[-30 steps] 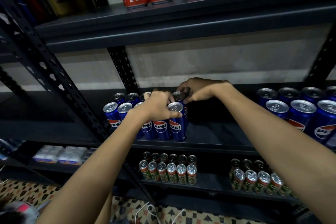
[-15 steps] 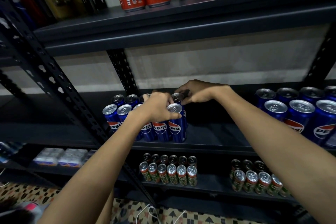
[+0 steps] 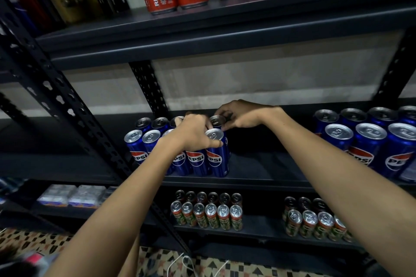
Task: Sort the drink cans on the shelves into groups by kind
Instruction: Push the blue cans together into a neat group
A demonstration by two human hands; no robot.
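From the head camera, the left hand (image 3: 195, 133) curls over the tops of the blue Pepsi cans (image 3: 198, 159) clustered on the middle shelf (image 3: 265, 177), likely steadying the block, while the right hand (image 3: 242, 116) pinches the rear corner can (image 3: 217, 120), probably squaring it into its row.

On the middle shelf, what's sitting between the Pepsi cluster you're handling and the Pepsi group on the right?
Head view: nothing; bare dark shelf, crossed only by the right forearm.
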